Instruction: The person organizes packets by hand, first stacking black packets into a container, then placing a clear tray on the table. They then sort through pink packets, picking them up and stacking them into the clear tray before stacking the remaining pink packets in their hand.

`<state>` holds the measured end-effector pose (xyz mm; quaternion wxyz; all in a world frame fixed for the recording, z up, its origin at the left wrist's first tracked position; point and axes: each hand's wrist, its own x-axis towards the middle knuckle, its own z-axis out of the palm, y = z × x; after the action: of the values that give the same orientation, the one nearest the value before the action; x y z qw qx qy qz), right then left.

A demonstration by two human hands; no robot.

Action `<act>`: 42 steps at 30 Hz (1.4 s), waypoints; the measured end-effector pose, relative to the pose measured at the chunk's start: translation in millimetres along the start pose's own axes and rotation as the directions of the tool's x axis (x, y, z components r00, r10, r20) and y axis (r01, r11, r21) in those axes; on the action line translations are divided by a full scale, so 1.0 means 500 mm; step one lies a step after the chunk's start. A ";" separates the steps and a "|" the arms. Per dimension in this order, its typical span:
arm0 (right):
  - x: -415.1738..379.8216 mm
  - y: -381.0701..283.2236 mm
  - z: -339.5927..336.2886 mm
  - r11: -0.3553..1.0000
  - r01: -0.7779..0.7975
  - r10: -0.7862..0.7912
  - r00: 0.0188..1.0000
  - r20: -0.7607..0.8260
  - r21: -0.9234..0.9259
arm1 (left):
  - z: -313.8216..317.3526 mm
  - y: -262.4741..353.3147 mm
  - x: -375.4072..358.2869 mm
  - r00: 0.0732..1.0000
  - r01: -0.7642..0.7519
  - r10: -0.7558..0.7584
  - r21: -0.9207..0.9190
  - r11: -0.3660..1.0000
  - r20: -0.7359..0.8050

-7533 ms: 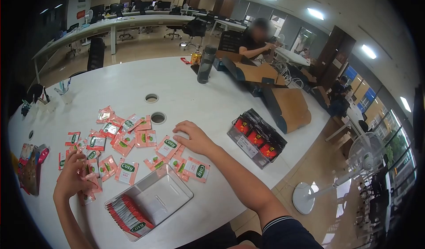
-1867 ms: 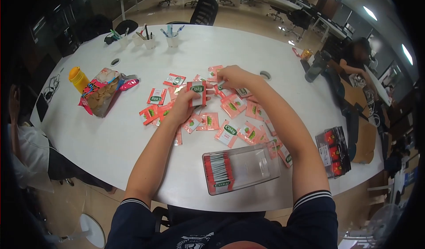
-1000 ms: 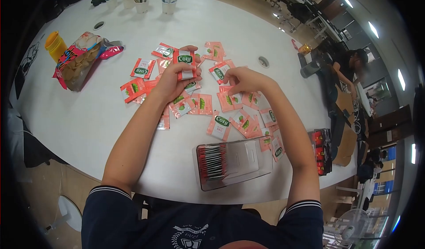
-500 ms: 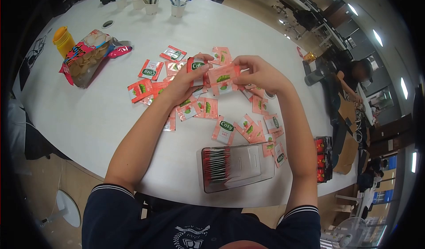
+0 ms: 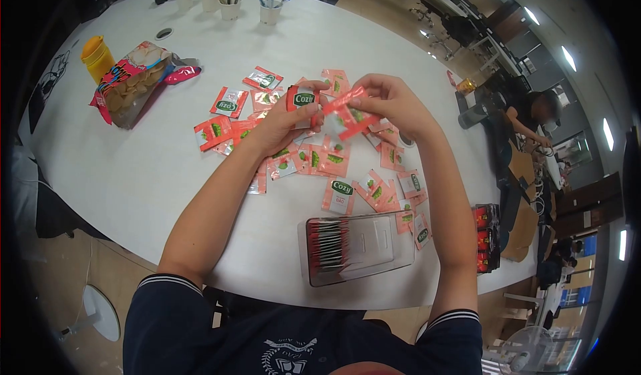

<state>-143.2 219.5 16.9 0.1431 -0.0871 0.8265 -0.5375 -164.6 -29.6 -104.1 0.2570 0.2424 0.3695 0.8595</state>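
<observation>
My left hand (image 5: 286, 125) is closed around a red-edged Cozy tea sachet (image 5: 304, 100), its label facing up; it may be a small stack, which I cannot tell. Pinched in my right hand (image 5: 388, 105) is a pink-red sachet (image 5: 350, 115), tilted and slightly blurred. Both hands are over a loose spread of sachets (image 5: 274, 166) on the white table. Nearer my body stands a clear plastic box (image 5: 390, 266), with a tight row of upright sachets (image 5: 327, 245) filling its left part.
An open snack bag (image 5: 137, 85) and a yellow canister (image 5: 97, 58) stand at the left. Paper cups with pens (image 5: 270, 15) line the far side. Dark packs with red items (image 5: 487, 239) sit by the right edge. Another person (image 5: 534, 118) is beyond the table at right.
The right-hand sachet has tilted and moved a little to the right, away from the left hand. The left hand's Cozy sachet shows more fully now.
</observation>
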 end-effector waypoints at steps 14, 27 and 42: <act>0.023 0.043 0.129 0.979 0.004 0.047 0.969 -0.243 0.206 | -0.017 -0.011 0.002 0.994 -0.014 0.020 0.063 0.998 -0.107; 0.041 0.037 0.049 0.982 0.150 -0.143 0.987 0.068 -0.113 | -0.005 0.005 0.004 0.968 -0.049 -0.057 -0.408 0.912 -0.243; 0.020 0.100 0.044 0.986 0.018 0.000 0.993 -0.114 0.163 | -0.003 0.000 0.005 0.956 -0.010 -0.018 -0.092 0.996 -0.294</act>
<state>-145.0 218.0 -38.6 0.1001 -0.0481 0.7858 -0.6084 -167.3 -29.0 -104.2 0.2118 0.0987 0.3639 0.9017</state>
